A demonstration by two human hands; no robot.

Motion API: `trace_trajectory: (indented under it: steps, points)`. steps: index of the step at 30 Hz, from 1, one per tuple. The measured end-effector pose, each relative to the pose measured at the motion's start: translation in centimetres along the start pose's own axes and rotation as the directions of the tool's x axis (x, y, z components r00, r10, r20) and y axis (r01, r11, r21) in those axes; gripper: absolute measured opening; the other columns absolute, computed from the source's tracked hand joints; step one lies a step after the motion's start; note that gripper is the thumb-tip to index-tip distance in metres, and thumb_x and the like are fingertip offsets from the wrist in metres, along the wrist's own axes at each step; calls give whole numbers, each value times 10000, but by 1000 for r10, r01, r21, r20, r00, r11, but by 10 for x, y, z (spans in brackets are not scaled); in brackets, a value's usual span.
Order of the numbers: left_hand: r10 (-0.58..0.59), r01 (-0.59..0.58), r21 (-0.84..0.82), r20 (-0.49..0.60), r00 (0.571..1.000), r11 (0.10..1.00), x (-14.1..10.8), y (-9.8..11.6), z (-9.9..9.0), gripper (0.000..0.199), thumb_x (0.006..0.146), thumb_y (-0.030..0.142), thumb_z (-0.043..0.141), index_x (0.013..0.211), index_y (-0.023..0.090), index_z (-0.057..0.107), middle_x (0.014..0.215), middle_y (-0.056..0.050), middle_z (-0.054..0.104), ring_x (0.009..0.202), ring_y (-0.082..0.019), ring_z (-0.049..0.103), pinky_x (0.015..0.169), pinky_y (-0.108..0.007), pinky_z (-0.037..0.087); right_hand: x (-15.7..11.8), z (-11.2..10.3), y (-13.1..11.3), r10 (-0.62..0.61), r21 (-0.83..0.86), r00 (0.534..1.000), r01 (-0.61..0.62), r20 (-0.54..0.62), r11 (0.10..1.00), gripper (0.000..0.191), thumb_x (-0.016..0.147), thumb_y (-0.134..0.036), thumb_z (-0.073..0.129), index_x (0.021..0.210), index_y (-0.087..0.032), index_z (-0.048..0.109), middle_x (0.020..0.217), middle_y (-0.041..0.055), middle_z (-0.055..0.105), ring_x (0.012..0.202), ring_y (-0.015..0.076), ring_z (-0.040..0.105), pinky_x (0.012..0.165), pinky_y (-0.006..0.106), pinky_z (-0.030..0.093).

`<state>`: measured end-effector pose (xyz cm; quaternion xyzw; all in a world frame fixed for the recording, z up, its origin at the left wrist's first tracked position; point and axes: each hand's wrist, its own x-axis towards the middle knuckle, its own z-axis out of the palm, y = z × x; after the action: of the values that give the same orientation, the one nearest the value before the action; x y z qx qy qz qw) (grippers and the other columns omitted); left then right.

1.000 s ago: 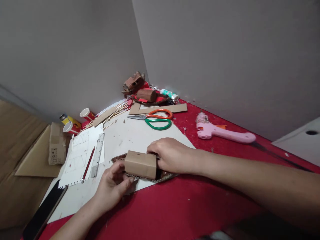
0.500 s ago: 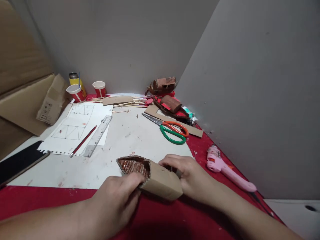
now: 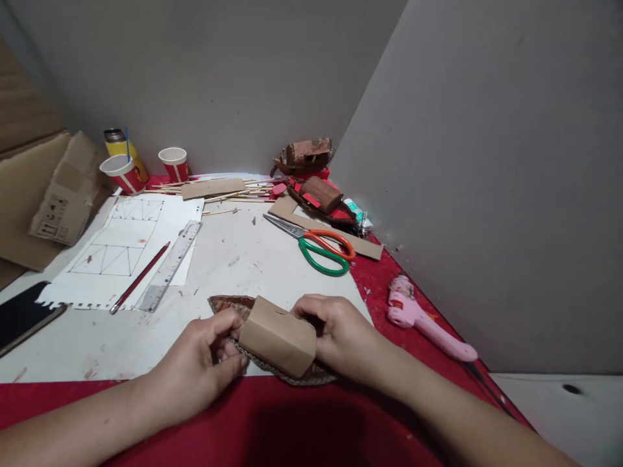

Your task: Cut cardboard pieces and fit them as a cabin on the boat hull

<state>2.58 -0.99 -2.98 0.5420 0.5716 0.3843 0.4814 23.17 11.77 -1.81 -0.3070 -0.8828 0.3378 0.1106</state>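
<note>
A folded piece of tan cardboard (image 3: 279,335) rests over the middle of a pointed cardboard boat (image 3: 228,303), whose inside is brown. On the left, my left hand (image 3: 209,350) grips the boat's side, with its fingertips at the near end of the folded piece. My right hand (image 3: 338,327) holds the folded cardboard at its right end; some of its fingers are hidden behind it. The boat's right end shows beneath the folded piece.
Scissors (image 3: 326,251), a pink glue gun (image 3: 428,324), two brown model boats (image 3: 316,194), wooden sticks, paper cups (image 3: 174,165), a drawing (image 3: 117,237), a pencil (image 3: 140,277), a ruler (image 3: 170,267) and a phone (image 3: 26,314) lie around on the table.
The folded cardboard has turned and shifted left, now showing the boat's edge below and to its right. My left hand has moved left, its fingers now at the boat's side.
</note>
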Motion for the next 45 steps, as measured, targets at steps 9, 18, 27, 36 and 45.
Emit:
trace_trajectory:
  steps: [9,18,27,36,45]
  points:
    - [84,-84,43,2,996,996,-2,10,0,99,805,218,635,894,183,605,711,15,569,629,-125,528,584,-221,438,0,-1,1,-77,-44,997,76,-19,996,89,692,-79,597,706,-166,612,664,-6,599,611,124,507,573,223,324]
    - [16,-18,-45,-51,999,999,0,17,-3,376,902,460,590,661,171,594,605,6,589,579,-117,533,569,-220,432,2,-9,-8,-85,-148,996,82,-15,986,93,735,-106,615,771,-150,689,743,38,685,652,138,555,598,226,341]
    - [-16,18,37,-56,998,999,1,22,-10,404,877,493,626,639,167,612,623,-35,694,624,-163,656,648,-267,500,4,-8,1,-272,-76,958,266,-90,961,530,753,-121,650,1282,-127,616,1079,126,722,926,234,655,780,320,479]
    - [-25,26,37,-39,999,999,1,22,-13,442,893,525,597,672,152,685,642,-53,699,636,-170,657,662,-275,504,9,-8,4,-403,59,915,404,-26,913,601,738,49,531,1283,-176,650,1226,95,691,1119,220,625,968,366,469]
    - [-130,123,-49,-172,977,991,5,18,-6,497,871,547,597,555,163,620,524,-41,659,533,-183,657,587,-291,522,8,-10,-2,-286,110,958,283,5,953,592,754,41,507,1257,-220,677,1218,58,698,1109,207,636,938,317,463]
